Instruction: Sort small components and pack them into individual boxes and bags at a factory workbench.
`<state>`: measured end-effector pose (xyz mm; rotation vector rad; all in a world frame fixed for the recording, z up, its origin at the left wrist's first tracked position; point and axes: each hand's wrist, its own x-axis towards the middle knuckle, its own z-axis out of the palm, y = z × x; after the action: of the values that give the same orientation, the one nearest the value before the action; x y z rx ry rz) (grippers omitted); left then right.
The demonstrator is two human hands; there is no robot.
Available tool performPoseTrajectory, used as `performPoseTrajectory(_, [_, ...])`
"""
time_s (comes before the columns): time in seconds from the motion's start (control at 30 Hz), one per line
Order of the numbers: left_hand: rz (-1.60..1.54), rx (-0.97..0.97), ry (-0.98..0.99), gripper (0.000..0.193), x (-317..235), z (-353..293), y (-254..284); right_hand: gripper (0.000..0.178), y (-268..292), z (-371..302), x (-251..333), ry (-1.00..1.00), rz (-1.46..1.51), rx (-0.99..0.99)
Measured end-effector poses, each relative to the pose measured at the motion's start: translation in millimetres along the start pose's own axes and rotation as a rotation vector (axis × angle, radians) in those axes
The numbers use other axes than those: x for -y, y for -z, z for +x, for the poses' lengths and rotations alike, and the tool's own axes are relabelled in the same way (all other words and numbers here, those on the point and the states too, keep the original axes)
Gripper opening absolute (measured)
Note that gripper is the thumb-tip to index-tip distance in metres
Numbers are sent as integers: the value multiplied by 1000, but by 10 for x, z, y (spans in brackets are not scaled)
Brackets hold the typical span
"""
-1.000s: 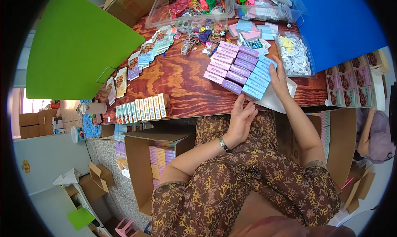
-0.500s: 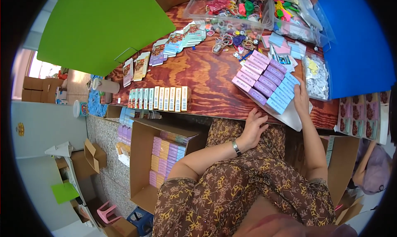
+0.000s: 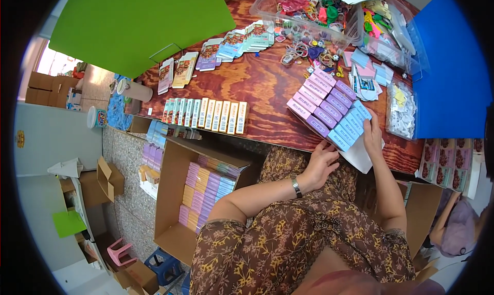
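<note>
A block of small cartons in pink point(image 3: 311, 93), purple point(image 3: 333, 105) and light blue point(image 3: 350, 127) rows sits at the table's front edge, on a white sheet point(image 3: 360, 158). My right hand point(image 3: 372, 136) is closed against the right side of the light blue cartons, above the sheet; its thumb is hard to make out. My left hand point(image 3: 320, 167) lies at the near edge of the block, its fingers stretched out and apart, the fingertips by the lowest cartons. Whether they touch is unclear.
Upright cartons point(image 3: 206, 114) stand in a row on the left. Flat printed cartons point(image 3: 231, 45) lie fanned behind. Clear bins point(image 3: 309, 24) of trinkets stand at the back, a bag of white slips point(image 3: 401, 109) at right. An open cardboard box point(image 3: 172, 192) of cartons sits below left.
The view has shifted a little, so the table's things sit lower and further right. My right hand stays at the light blue cartons, my left hand at the block's near edge.
</note>
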<state>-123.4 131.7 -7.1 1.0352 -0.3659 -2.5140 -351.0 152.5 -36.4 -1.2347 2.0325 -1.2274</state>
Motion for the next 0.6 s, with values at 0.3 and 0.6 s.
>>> performPoseTrajectory(0.3, [-133,46,128,74,161,-91,-191,43,149,-71,-98,12,-8,33])
performPoseTrajectory(0.6, [-66,181,298,64,469,82,-182,44,471,-204,-347,53,-46,74])
